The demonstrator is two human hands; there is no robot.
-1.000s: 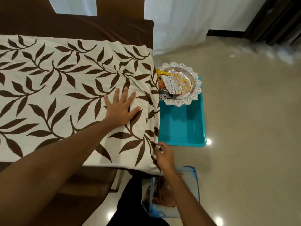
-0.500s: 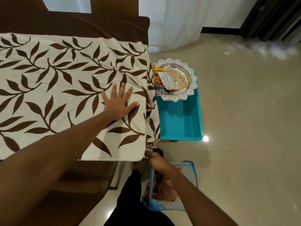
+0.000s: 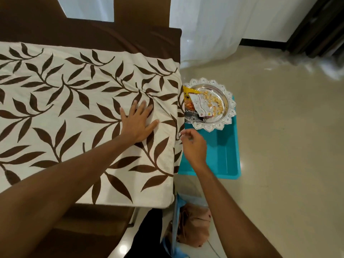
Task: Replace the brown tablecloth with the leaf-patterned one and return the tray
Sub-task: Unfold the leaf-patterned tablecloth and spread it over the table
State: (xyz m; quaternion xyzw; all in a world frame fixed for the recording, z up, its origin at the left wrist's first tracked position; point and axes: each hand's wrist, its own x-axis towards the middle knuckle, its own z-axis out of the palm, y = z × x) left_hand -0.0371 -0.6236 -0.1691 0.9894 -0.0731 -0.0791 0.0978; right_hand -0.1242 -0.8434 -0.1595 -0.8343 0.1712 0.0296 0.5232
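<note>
While the leaf-patterned tablecloth (image 3: 74,112) covers most of the tabletop and folds down over its right edge, a strip of the brown tablecloth (image 3: 130,40) shows along the far side beyond it; a dark wooden chair back (image 3: 141,10) rises behind that strip. On the floor just right of the table sits a turquoise bin (image 3: 225,151), and on its far end rests the silver tray (image 3: 229,108) with a scalloped rim, holding snack packets (image 3: 195,105) and loose nuts (image 3: 214,103). The left hand (image 3: 138,123) lies flat on the patterned cloth near the right edge, fingers spread and palm down, with creases fanning from it; the right hand (image 3: 193,146) hangs over the bin just beside the hanging cloth edge, fingers loosely curled with thumb and forefinger near each other; whether they pinch the cloth cannot be told. Below the table's near corner lies a blue-edged bag (image 3: 178,229) with tan fabric (image 3: 193,224) in it.
</note>
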